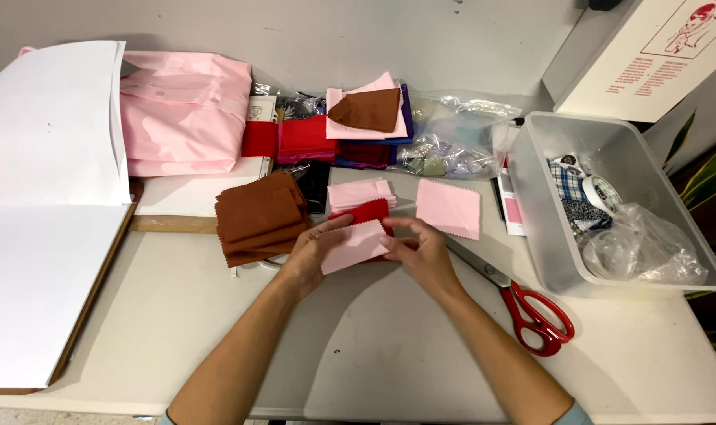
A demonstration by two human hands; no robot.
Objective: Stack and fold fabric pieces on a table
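Note:
My left hand (309, 253) and my right hand (421, 252) together hold a small pink fabric swatch (353, 245) with zigzag edges, just above the table. A red swatch (366, 212) lies right behind it, under a small stack of pink swatches (360, 191). Another single pink swatch (448, 208) lies flat to the right of my right hand. A stack of brown swatches (260, 216) sits just left of my left hand.
Red-handled scissors (531, 308) lie right of my right forearm. A clear plastic bin (547, 236) with fabric and bags stands at right. Folded pink cloth (185, 110), red, purple and brown swatches (366, 110), plastic bags and white paper sheets (43, 236) fill the back and left.

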